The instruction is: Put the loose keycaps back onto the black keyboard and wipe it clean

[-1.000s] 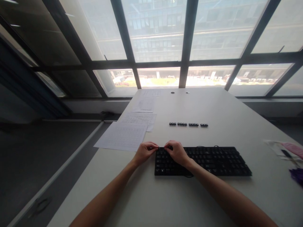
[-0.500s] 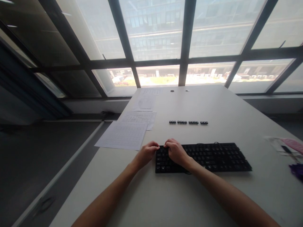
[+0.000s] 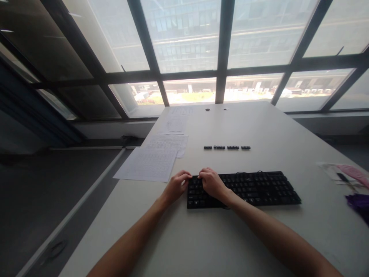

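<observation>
A black keyboard (image 3: 259,188) lies flat on the white table, its left part partly covered by my hands. My left hand (image 3: 178,184) is closed at the keyboard's upper left corner, thumb and fingers pinched on its edge. Over the top row near that corner, my right hand (image 3: 212,182) has its fingers curled down with the tips together; anything between them is too small to make out. Beyond the keyboard, small black keycaps (image 3: 233,147) stand in a line of separate short groups.
Printed paper sheets (image 3: 147,163) overlap along the table's left edge. To the right lie a pink and white packet (image 3: 350,173), a dark pen-like item (image 3: 343,177) and something purple (image 3: 357,204). Windows (image 3: 190,90) rise behind the table's far end.
The whole view has shifted slightly, so the things appear a little further left and up. Both hands stay at the keyboard's upper left corner, with only slight finger movement.
</observation>
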`<action>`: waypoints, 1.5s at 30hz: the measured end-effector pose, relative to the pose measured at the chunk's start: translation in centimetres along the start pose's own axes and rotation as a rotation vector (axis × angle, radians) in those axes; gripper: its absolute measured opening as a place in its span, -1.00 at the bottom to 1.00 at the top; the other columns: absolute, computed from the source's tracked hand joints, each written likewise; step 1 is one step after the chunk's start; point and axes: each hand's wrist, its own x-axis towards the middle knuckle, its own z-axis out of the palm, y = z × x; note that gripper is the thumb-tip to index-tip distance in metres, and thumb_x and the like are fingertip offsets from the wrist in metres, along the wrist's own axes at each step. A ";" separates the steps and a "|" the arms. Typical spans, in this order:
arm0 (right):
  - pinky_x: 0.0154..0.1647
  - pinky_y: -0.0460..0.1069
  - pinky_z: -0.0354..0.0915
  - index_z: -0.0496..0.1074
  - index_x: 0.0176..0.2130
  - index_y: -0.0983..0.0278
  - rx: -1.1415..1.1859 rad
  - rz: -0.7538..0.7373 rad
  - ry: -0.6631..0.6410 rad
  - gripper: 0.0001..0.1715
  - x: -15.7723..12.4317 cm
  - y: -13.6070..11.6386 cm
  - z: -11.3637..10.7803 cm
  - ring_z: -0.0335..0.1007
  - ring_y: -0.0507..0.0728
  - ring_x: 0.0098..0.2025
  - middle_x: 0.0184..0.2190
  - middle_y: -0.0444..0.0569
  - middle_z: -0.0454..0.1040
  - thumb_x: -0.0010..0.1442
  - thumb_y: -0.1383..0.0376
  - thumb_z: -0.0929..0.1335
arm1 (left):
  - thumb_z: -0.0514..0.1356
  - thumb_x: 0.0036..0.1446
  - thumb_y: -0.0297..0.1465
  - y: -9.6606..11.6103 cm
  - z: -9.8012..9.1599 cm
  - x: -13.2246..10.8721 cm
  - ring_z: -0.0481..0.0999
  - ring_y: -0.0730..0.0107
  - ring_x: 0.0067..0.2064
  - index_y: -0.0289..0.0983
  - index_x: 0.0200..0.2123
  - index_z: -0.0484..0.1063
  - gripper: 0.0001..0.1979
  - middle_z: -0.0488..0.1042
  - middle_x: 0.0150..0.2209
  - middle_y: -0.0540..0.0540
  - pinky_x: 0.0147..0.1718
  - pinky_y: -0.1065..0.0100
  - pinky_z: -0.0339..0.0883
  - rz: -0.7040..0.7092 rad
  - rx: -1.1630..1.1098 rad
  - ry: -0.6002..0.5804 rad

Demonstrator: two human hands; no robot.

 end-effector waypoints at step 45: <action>-0.28 -0.05 0.33 0.58 -0.38 0.26 0.278 0.112 0.049 -0.87 0.7 3.5 -4.3 0.48 0.07 -0.36 -0.39 -0.09 0.57 0.17 0.47 0.46 | 0.35 0.14 -0.35 3.1 1.2 5.1 0.67 0.23 -0.18 -0.18 -0.26 0.69 -0.88 0.70 -0.27 -0.06 -0.14 0.29 0.49 -0.326 -0.225 -0.061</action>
